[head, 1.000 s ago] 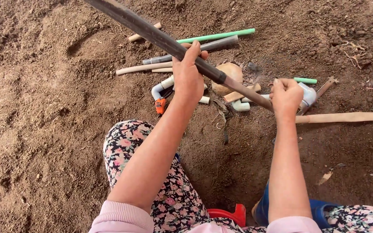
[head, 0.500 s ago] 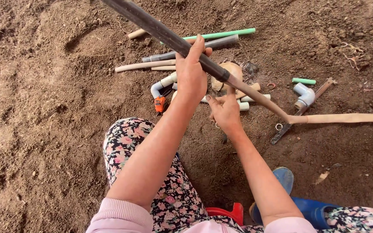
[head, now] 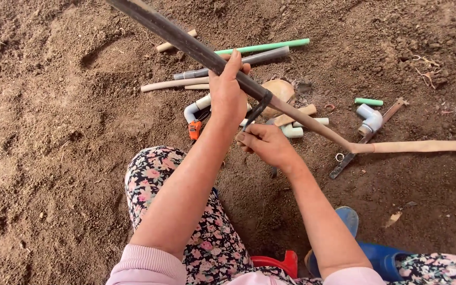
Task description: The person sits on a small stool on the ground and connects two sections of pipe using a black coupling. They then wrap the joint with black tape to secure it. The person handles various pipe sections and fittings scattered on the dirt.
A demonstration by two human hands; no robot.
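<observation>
Ground: bare brown soil (head: 54,132), carries everything.
Left hand (head: 227,95): fingers curled tight round black pipe (head: 186,45), gripping it mid-length.
Black pipe: held above the soil, slants from top edge down to the right, where it continues into a tan hose (head: 423,146) that lies out to the right edge.
Right hand (head: 267,145): just below the pipe, fingers pinched shut on a dark strap (head: 257,111) looped round the pipe.
Pile: green pipe (head: 265,47), grey pipe (head: 259,57), beige pipe (head: 172,84), white elbow (head: 195,107) on soil behind the hands.
Right side: white fitting (head: 370,119), short green piece (head: 369,102) near the hose.
Bottom: floral trousers (head: 154,174), blue boot (head: 376,256).
</observation>
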